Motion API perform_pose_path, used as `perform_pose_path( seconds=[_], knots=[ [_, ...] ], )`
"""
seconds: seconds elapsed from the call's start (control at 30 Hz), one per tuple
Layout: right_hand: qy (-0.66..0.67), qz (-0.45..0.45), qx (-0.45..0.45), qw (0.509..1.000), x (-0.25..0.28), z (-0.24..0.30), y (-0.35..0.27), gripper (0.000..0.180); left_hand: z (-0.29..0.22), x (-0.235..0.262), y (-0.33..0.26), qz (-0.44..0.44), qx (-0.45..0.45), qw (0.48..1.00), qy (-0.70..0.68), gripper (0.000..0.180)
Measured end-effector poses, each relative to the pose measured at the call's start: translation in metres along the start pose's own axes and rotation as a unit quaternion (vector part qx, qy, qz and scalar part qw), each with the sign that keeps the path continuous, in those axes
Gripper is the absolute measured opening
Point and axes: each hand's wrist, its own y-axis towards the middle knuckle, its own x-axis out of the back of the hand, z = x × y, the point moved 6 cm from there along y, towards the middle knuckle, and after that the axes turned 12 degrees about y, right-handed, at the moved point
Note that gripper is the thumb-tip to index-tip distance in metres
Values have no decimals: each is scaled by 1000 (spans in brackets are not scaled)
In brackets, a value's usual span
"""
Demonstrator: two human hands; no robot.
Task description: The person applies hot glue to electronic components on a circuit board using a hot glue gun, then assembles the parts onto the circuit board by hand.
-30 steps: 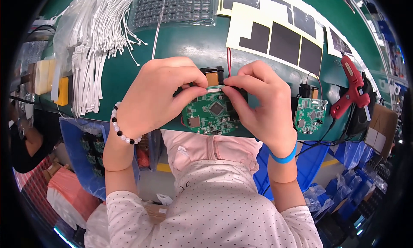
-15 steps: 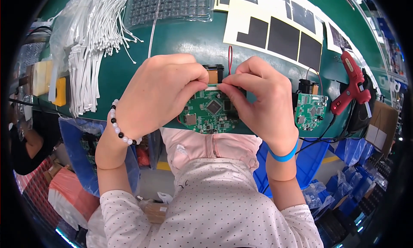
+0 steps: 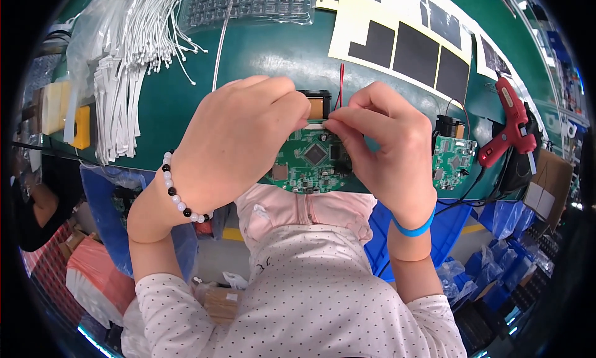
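Observation:
A green circuit board (image 3: 313, 165) with a square black chip lies in front of me at the table's near edge. A white connector strip (image 3: 315, 126) runs along its far edge. My left hand (image 3: 248, 131) is closed in a pinch at the strip's left end. At its right end, my right hand (image 3: 394, 153) pinches with thumb and forefinger. Whatever sits between the fingertips of either hand is too small or hidden to make out. Just beyond the board is a black module (image 3: 319, 103) with a copper-coloured face, and a red wire loop (image 3: 341, 85) rises beside it.
A second green board (image 3: 453, 162) with its module lies to the right, near a red glue gun (image 3: 515, 122). Sheets of black adhesive pieces (image 3: 416, 54) lie at the back. White cables (image 3: 124, 91) are bunched at left, near a clear plastic tray (image 3: 251, 4).
Both hands and the board appear slightly farther right, and more of the module shows between them. The left hand's fingers have curled a little more; both pinches stay at the connector.

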Motion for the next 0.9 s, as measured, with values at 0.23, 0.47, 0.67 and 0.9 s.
perform_pose_path(
  seconds=[0.23, 0.47, 0.67, 0.9],
  knots=[
    [10, 23, -11, 1000, -3, 2, 1, 14, 4, -1, -3, -2, 2, 1000, -17, 8],
    [-10, 20, -9, 1000, -1, -1, 2, 15, -1, -3, -1, -21, -14, 1000, -4, 9],
    [9, 23, -2, 1000, 0, -2, 2, 15, -5, -1, -3, -37, -14, 999, 21, 11],
    [-1, 51, -8, 999, -1, -2, 4, 14, -7, -1, -3, -35, -16, 999, 26, 13]
  ],
)
